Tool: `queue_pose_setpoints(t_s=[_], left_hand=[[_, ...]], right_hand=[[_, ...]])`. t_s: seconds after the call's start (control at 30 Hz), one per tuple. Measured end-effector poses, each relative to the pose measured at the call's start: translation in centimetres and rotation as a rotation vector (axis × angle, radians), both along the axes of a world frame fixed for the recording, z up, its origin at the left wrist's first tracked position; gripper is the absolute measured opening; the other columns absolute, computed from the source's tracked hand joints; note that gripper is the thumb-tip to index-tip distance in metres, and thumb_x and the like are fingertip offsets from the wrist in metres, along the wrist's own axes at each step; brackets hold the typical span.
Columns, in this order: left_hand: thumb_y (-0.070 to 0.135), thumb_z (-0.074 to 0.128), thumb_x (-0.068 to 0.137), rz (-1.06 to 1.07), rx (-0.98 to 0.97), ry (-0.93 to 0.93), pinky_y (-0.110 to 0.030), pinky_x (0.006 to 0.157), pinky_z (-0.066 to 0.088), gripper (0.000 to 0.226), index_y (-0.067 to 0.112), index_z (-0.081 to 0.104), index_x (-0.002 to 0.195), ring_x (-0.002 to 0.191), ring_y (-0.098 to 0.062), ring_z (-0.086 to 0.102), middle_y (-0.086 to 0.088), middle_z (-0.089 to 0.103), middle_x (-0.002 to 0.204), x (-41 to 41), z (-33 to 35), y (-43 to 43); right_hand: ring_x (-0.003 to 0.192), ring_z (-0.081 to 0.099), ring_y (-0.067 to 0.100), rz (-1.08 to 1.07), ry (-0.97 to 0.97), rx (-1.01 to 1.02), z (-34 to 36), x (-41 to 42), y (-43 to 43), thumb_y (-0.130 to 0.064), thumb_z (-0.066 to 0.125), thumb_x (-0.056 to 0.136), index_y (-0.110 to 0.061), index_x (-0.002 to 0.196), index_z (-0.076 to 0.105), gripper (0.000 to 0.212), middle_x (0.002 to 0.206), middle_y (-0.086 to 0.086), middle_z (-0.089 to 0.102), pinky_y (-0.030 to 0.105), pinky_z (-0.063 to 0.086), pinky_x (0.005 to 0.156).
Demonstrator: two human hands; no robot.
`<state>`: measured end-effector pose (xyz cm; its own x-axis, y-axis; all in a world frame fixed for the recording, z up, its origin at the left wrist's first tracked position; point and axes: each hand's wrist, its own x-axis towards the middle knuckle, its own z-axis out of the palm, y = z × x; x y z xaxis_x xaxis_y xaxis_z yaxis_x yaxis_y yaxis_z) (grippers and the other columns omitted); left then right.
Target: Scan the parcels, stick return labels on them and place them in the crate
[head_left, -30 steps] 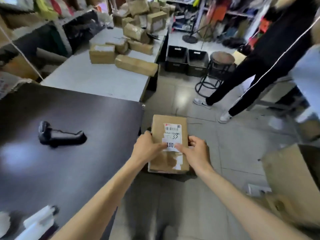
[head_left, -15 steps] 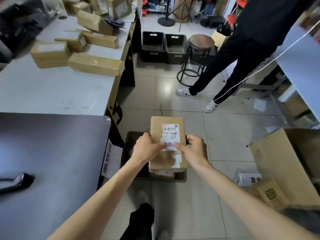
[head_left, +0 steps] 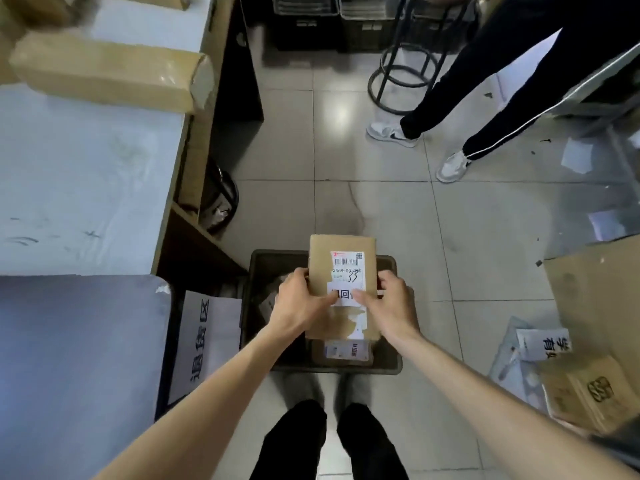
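Above crate [head_left: 391, 365], 6 o'clock: parcel [head_left: 320, 254], stiff cardboard, likely light; left grip [head_left: 301, 303] and right grip [head_left: 389, 304] clasp its 9 and 3 o'clock edges.

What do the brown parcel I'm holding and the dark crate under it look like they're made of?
The brown rectangular parcel looks like matte cardboard: dull tan faces, crisp folded edges. Its white labels look like printed paper stickers. The dark rectangular crate seems moulded plastic, from its smooth rounded rim, though the dim light leaves that open.
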<state>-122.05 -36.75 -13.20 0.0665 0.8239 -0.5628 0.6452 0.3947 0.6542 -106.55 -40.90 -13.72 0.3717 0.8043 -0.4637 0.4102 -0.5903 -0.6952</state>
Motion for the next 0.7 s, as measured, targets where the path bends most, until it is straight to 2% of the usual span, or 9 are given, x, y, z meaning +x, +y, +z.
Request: queue_pose_setpoints(t_s=[0.13, 0.23, 0.33, 0.4, 0.47, 0.5, 0.6, 0.7], left_hand=[[0.035, 0.079, 0.077, -0.019, -0.042, 0.035, -0.043, 0.097, 0.051, 0.070, 0.008, 0.048, 0.134, 0.116, -0.023, 0.058, -0.008, 0.060, 0.129, 0.2, -7.7, 1.6], [0.037, 0.079, 0.076, -0.040, -0.048, 0.056, -0.044, 0.101, 0.048, 0.075, 0.011, 0.045, 0.138, 0.122, -0.023, 0.054, -0.006, 0.055, 0.135, 0.1, -12.6, 1.9], [0.044, 0.079, 0.074, -0.160, 0.064, 0.242, -0.039, 0.101, 0.046, 0.079, 0.015, 0.042, 0.138, 0.125, -0.023, 0.049, -0.004, 0.047, 0.139, -0.4, -15.6, 1.6], [0.051, 0.077, 0.075, -0.316, 0.184, 0.352, -0.038, 0.095, 0.045, 0.079, 0.016, 0.042, 0.136, 0.125, -0.022, 0.047, -0.004, 0.046, 0.138, -0.6, -16.7, 1.5], [0.054, 0.073, 0.078, -0.451, 0.261, 0.404, -0.035, 0.093, 0.046, 0.074, 0.016, 0.042, 0.134, 0.123, -0.022, 0.046, -0.004, 0.046, 0.136, -0.7, -17.4, 1.5], [0.054, 0.070, 0.080, -0.495, 0.273, 0.419, -0.034, 0.093, 0.045, 0.071, 0.016, 0.043, 0.133, 0.121, -0.022, 0.047, -0.005, 0.047, 0.134, -0.7, -17.7, 1.4], [0.053, 0.068, 0.082, -0.522, 0.269, 0.444, -0.034, 0.091, 0.045, 0.068, 0.014, 0.043, 0.133, 0.116, -0.024, 0.049, -0.007, 0.049, 0.129, -0.7, -18.1, 1.3], [0.052, 0.067, 0.083, -0.514, 0.279, 0.455, -0.036, 0.089, 0.047, 0.065, 0.013, 0.045, 0.130, 0.114, -0.025, 0.050, -0.008, 0.050, 0.126, -1.1, -18.0, 1.1]], right_hand=[[0.085, 0.064, 0.008, 0.011, -0.001, -0.048, -8.1, -0.1, 1.9, -0.017, 0.076, 0.082, -0.013, 0.120, 0.062, 0.040, 0.110, 0.001, 0.071, 0.018, 0.051, 0.066], [0.098, 0.065, 0.018, 0.038, -0.032, -0.096, -13.2, 0.1, 2.6, -0.019, 0.076, 0.082, -0.013, 0.116, 0.063, 0.037, 0.111, 0.001, 0.070, 0.027, 0.053, 0.072], [0.101, 0.058, 0.019, 0.091, -0.110, -0.139, -16.4, -0.2, 2.4, -0.019, 0.075, 0.082, -0.012, 0.120, 0.058, 0.041, 0.115, 0.005, 0.066, 0.019, 0.040, 0.067], [0.111, 0.054, 0.024, 0.166, -0.191, -0.130, -17.8, -0.7, 2.3, -0.023, 0.073, 0.084, -0.012, 0.120, 0.055, 0.042, 0.120, 0.007, 0.063, 0.022, 0.038, 0.075], [0.119, 0.052, 0.028, 0.201, -0.245, -0.127, -18.2, -1.6, 2.8, -0.029, 0.071, 0.086, -0.013, 0.124, 0.051, 0.046, 0.126, 0.008, 0.059, 0.036, 0.044, 0.092], [0.121, 0.051, 0.030, 0.217, -0.292, -0.130, -18.2, -1.9, 3.1, -0.032, 0.069, 0.087, -0.013, 0.127, 0.048, 0.049, 0.129, 0.008, 0.058, 0.041, 0.044, 0.096], [0.121, 0.051, 0.032, 0.275, -0.421, -0.154, -17.8, -2.5, 3.9, -0.036, 0.069, 0.086, -0.009, 0.132, 0.041, 0.060, 0.130, 0.011, 0.053, 0.042, 0.042, 0.094], [0.120, 0.050, 0.033, 0.296, -0.439, -0.213, -16.9, -2.5, 4.1, -0.044, 0.067, 0.086, -0.005, 0.135, 0.037, 0.069, 0.133, 0.014, 0.049, 0.040, 0.043, 0.090]])
